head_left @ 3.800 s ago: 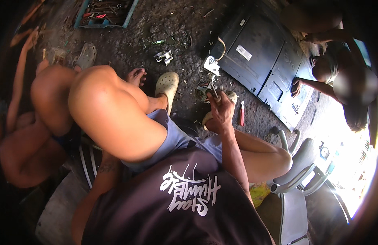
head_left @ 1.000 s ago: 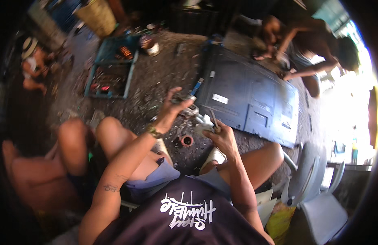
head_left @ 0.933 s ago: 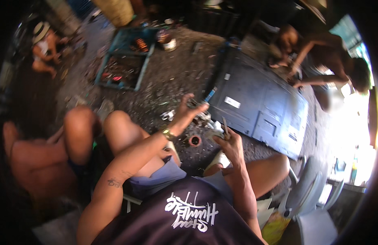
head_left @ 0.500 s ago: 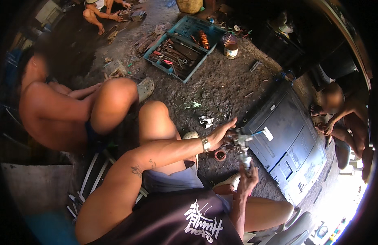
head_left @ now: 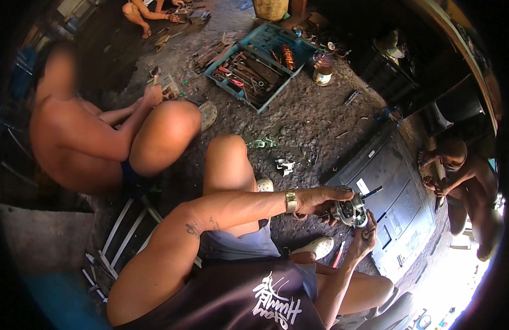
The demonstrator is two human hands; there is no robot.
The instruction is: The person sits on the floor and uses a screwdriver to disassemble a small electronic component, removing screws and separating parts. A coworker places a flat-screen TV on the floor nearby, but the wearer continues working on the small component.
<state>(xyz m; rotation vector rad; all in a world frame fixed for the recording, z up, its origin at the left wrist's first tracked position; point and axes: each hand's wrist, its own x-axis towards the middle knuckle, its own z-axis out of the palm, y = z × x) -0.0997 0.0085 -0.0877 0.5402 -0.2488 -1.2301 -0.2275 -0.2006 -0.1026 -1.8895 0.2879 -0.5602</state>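
Note:
A round, silvery metal motor part (head_left: 351, 214) with gaps in its casing is between my hands, above the near edge of a flat black plastic panel (head_left: 394, 195). My left hand (head_left: 326, 200), with a watch at the wrist, closes around its left and upper side. Against its lower right side, my right hand (head_left: 367, 234) grips it with bent fingers. A thin dark rod (head_left: 372, 192) sticks out at the upper right; whether it belongs to the part I cannot tell. A small silvery metal piece (head_left: 284, 166) lies on the ground beyond my left hand.
An open teal toolbox (head_left: 249, 77) full of hand tools lies on the dirt floor ahead, with a labelled jar (head_left: 322, 76) beside it. One person (head_left: 84, 137) sits close at my left, another (head_left: 469, 176) crouches at the right. A third works at the far left.
My left hand, stretched out before, has closed on the motor part. The part has turned and come lower and to the right. The person at my left has raised a hand holding a brush-like tool.

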